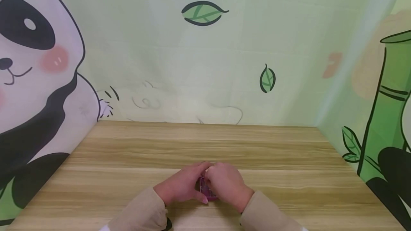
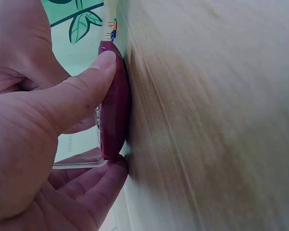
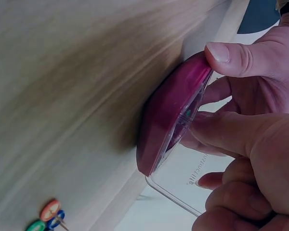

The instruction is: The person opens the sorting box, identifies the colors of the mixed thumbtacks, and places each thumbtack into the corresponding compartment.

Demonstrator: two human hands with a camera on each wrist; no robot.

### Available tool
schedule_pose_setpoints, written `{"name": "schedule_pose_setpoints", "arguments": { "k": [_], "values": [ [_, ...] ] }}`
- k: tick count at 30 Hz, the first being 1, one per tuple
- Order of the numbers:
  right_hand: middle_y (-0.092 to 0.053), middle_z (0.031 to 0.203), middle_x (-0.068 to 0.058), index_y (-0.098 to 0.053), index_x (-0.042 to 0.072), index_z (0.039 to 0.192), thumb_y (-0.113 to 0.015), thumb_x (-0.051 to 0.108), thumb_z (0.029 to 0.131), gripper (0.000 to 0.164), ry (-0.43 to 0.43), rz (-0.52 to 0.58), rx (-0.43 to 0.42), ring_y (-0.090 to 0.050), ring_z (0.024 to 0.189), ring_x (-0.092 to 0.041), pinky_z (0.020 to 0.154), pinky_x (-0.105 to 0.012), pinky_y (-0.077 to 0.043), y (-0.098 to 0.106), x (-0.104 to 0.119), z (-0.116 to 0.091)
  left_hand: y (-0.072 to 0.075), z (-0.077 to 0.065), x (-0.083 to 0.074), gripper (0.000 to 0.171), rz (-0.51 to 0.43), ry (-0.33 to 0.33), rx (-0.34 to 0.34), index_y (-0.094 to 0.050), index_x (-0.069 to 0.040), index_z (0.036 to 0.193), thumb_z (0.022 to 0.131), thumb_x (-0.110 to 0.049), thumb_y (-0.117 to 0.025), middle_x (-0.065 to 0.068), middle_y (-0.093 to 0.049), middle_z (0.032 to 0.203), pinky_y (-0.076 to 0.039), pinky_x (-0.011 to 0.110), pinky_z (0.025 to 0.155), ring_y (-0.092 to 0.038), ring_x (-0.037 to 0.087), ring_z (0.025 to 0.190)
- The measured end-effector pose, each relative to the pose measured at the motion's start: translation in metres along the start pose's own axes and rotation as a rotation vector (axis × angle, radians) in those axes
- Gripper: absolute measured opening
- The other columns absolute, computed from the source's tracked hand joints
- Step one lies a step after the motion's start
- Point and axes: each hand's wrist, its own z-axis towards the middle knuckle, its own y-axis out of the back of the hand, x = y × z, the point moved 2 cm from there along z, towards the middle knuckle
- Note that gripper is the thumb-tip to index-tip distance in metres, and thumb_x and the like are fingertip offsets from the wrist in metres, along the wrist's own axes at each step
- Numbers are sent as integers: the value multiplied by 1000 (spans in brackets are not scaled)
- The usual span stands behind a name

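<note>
A small dark magenta case (image 1: 210, 198) with its clear lid (image 3: 171, 197) raised lies low at the tabletop. My left hand (image 1: 182, 184) grips it, thumb along the magenta side and fingers round the far end. My right hand (image 1: 227, 184) leans in from the other side, its thumb and fingertip inside the case and its other fingers curled. A bit of green shows inside near that fingertip; I cannot tell whether the right hand pinches anything. Several coloured thumbtacks (image 3: 51, 214), orange, blue and green, lie on the table beyond the case.
The wood-grain table (image 1: 128, 145) spreads around both hands. A pale green printed cloth (image 1: 144, 45) with a panda and leaves stands behind it and at the sides.
</note>
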Motion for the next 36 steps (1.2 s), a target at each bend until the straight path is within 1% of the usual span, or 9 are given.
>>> {"name": "schedule_pose_setpoints", "arguments": {
  "k": [4,8,11,16,20,24,30,36],
  "values": [
    [-66,63,8,-72,21,64,-79,15,86,24,-30,2,29,-52,52,-7,44,-26,-44,-3,0,1,0,-1,0,91,-3,1,6,-48,-15,147,71,-29,-96,7,-60,140,-48,43,113,-58,23,130],
    [-67,64,7,-71,20,66,-78,16,88,23,-62,31,36,-52,51,-7,44,-26,-44,-4,0,3,0,-2,-2,93,11,-19,-2,-48,-11,148,71,-29,-96,8,-60,141,-47,44,113,-58,25,131],
    [-65,62,7,-69,19,66,-77,13,89,24,-81,56,41,-49,50,-7,43,-25,-42,-4,1,5,1,-1,-2,95,16,-33,-9,-47,-9,148,70,-29,-96,9,-60,143,-46,45,115,-57,26,133],
    [-61,60,8,-65,20,62,-75,12,90,31,-108,65,68,-46,50,-6,42,-24,-40,-5,1,7,0,-1,-1,96,18,-46,-10,-47,-8,150,70,-30,-96,9,-59,145,-45,44,116,-56,26,134],
    [-60,61,7,-63,20,61,-74,12,88,31,-126,66,86,-47,51,-8,43,-26,-43,-5,2,9,-1,0,1,96,10,-43,-8,-46,-8,150,71,-30,-96,8,-58,146,-44,43,117,-55,26,136],
    [-63,63,5,-63,20,62,-75,12,87,29,-148,55,99,-53,53,-11,44,-30,-48,-4,5,10,-1,0,2,96,-1,-31,-5,-46,-8,151,71,-31,-96,9,-58,147,-43,44,118,-55,27,137],
    [-66,66,4,-64,19,64,-74,15,89,27,-147,42,101,-56,55,-12,45,-32,-50,-3,5,11,-1,0,1,95,-2,-38,-10,-48,-8,149,70,-30,-96,9,-58,147,-43,44,118,-55,27,136],
    [-64,65,5,-65,19,66,-75,17,90,26,-132,60,101,-52,54,-10,44,-29,-47,-5,4,11,-1,0,1,94,-6,-37,-9,-48,-8,149,70,-29,-96,9,-59,146,-43,44,118,-55,26,136]
  ]
}}
